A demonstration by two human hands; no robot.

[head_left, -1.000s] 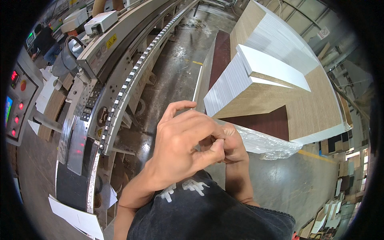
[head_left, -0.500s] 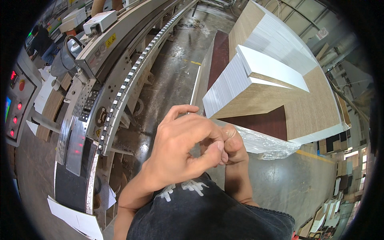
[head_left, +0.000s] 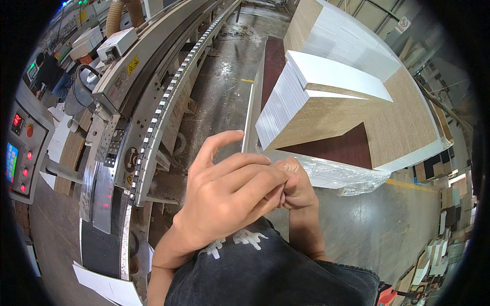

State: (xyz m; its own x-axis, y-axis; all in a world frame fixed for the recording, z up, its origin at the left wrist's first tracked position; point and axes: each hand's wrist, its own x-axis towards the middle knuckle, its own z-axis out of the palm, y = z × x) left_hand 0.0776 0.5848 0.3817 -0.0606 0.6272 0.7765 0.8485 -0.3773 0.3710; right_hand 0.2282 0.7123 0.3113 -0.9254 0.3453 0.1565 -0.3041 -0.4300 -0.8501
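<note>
Head-worn fisheye camera looks steeply down, close over the hands [head_left: 245, 194], with conveyor [head_left: 153, 117] left, board stacks [head_left: 347, 86] right.

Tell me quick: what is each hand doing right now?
Left hand: fingers curled over the right hand, holding nothing visible.
Right hand: closed, mostly hidden; contents cannot be told.

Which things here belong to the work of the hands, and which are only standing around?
In use:
- left hand and right hand, fingers pressed together; anything pinched between them is hidden
- clear plastic wrap, nearest to them

Standing around:
- stack of white panels
- conveyor machine
- control panel
- white sheet on the floor
</note>
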